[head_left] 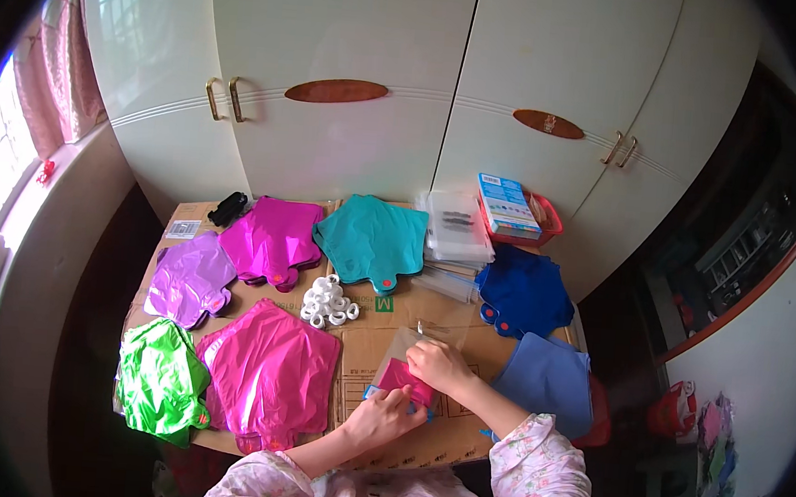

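Close in front of me on the cardboard lies a clear plastic bag (394, 348) with a folded bright pink foil piece (397, 376) at it; whether the foil is fully inside I cannot tell. Fingers of my left hand (386, 420) are closed at the lower edge of the pink foil, where some blue shows. Over the bag's upper right part, my right hand (440, 366) is pinched on the clear plastic. To the left rests a stack of flat pink foil balloons (267, 369). A heap of small white rings (326, 301) sits just beyond the bag.
More flat foil balloon stacks ring the cardboard-covered table: green (162, 375), lilac (192, 274), magenta (273, 237), teal (372, 239), dark blue (527, 291) and light blue (546, 382). Clear bags (458, 235) stand beside a red basket (548, 225). Behind rises a white cabinet (360, 21).
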A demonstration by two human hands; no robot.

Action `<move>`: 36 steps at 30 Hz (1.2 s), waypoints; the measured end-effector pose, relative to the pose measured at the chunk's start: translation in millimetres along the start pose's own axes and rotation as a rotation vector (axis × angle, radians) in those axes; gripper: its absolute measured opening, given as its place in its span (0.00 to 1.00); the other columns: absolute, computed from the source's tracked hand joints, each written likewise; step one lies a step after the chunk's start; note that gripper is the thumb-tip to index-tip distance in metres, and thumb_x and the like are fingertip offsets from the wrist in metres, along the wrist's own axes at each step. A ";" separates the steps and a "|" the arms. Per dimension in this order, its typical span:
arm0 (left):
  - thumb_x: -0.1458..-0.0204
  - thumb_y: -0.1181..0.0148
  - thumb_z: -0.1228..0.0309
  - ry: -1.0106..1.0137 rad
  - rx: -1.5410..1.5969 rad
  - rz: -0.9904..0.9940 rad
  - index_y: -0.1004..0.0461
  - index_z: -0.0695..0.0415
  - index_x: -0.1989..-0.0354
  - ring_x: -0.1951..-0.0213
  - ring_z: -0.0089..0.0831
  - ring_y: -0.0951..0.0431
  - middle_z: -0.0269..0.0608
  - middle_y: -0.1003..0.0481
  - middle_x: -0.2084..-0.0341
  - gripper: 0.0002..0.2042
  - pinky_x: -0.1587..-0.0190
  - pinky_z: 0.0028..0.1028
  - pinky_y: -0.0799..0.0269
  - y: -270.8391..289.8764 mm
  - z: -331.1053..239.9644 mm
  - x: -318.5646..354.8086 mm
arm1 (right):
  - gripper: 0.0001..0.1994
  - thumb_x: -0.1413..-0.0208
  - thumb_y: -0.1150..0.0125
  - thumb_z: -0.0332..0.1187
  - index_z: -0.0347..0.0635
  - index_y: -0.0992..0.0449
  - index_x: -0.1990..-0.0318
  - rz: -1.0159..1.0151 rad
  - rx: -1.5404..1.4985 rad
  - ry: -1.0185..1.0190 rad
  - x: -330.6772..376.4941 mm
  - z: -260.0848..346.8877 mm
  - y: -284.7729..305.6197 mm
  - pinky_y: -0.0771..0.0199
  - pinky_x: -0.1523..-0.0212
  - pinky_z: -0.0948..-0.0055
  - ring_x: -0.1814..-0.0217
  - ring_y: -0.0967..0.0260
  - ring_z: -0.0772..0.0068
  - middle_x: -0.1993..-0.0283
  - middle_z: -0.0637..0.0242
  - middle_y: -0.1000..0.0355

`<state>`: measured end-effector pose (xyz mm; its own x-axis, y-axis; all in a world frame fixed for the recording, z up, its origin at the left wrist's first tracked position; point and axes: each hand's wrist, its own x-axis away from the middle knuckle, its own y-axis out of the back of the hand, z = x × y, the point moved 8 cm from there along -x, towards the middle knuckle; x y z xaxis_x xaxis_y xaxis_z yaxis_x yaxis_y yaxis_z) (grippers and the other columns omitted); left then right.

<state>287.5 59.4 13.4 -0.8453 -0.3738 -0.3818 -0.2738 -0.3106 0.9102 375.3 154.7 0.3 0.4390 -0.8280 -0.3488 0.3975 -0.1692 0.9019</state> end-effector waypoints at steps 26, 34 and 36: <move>0.58 0.44 0.66 0.132 -0.022 -0.163 0.31 0.42 0.52 0.66 0.26 0.31 0.34 0.28 0.51 0.20 0.68 0.23 0.31 32.2 12.0 -12.3 | 0.19 0.41 0.46 0.43 0.45 0.32 0.46 -0.483 -2.232 -0.654 98.4 39.6 -26.2 0.38 0.45 0.70 0.47 0.36 0.77 0.47 0.71 0.32; 0.59 0.43 0.66 0.137 -0.046 -0.246 0.27 0.44 0.51 0.70 0.23 0.32 0.33 0.27 0.53 0.21 0.70 0.23 0.32 50.4 16.6 -8.9 | 0.10 0.37 0.50 0.36 0.45 0.29 0.52 -0.457 -1.966 -0.753 95.8 49.1 -14.4 0.35 0.52 0.77 0.56 0.34 0.82 0.57 0.75 0.30; 0.58 0.43 0.67 0.113 -0.024 -0.234 0.26 0.47 0.51 0.70 0.24 0.31 0.33 0.27 0.53 0.20 0.69 0.23 0.31 49.3 14.1 -7.7 | 0.09 0.37 0.51 0.35 0.44 0.28 0.55 -0.494 -1.900 -0.859 109.6 35.5 -32.3 0.34 0.54 0.79 0.59 0.34 0.84 0.60 0.75 0.30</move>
<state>274.0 59.3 63.5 -0.7030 -0.3844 -0.5984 -0.4438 -0.4203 0.7914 381.9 50.5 -58.0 -0.0903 -0.9637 0.2514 0.6947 -0.2418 -0.6774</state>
